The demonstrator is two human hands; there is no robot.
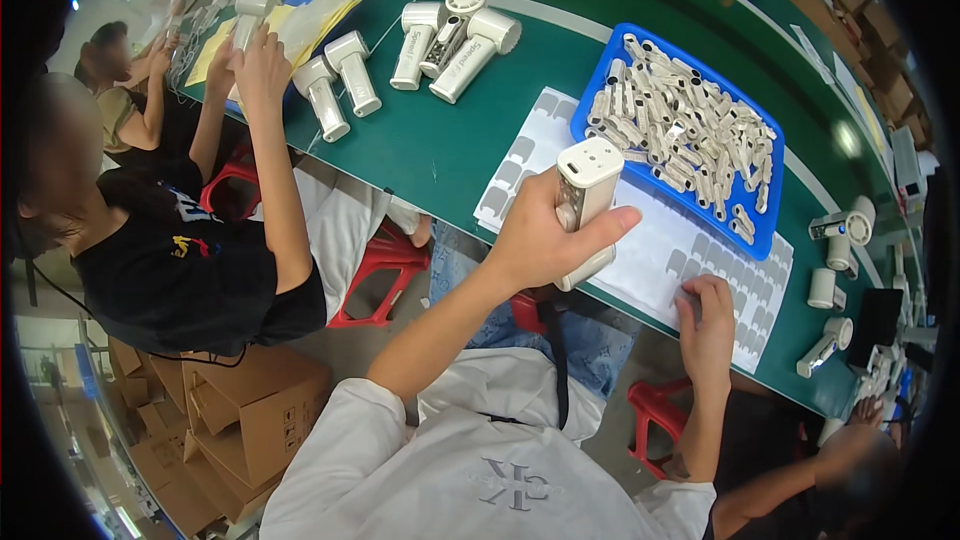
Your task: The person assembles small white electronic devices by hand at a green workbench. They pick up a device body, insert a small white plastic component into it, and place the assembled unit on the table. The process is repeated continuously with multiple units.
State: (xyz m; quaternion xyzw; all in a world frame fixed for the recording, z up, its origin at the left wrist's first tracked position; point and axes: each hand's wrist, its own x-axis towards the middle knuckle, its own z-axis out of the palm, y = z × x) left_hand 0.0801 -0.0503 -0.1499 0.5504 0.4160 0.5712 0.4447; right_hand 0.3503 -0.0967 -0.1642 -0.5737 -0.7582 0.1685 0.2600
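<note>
In my left hand (545,235) is a white fan handle (592,162), held upright with its flat end up. That end shows a dark slot and small holes, and my fingers and thumb wrap round the body. No fan head shows on it. My right hand (708,325) rests at the table's near edge on a white sheet (640,230) of grey labels. Its fingers are bent, with the thumb apart from the index finger, and I see nothing between them. Beyond the sheet, overlapping its far side, a blue tray (672,202) holds many small white and black parts.
Several white handheld fans (475,52) lie on the green table (440,155) at the far left; more fan parts (822,288) lie at the right. A co-worker (190,270) on my left handles a fan. Cardboard boxes (240,410) and red stools (385,265) stand below.
</note>
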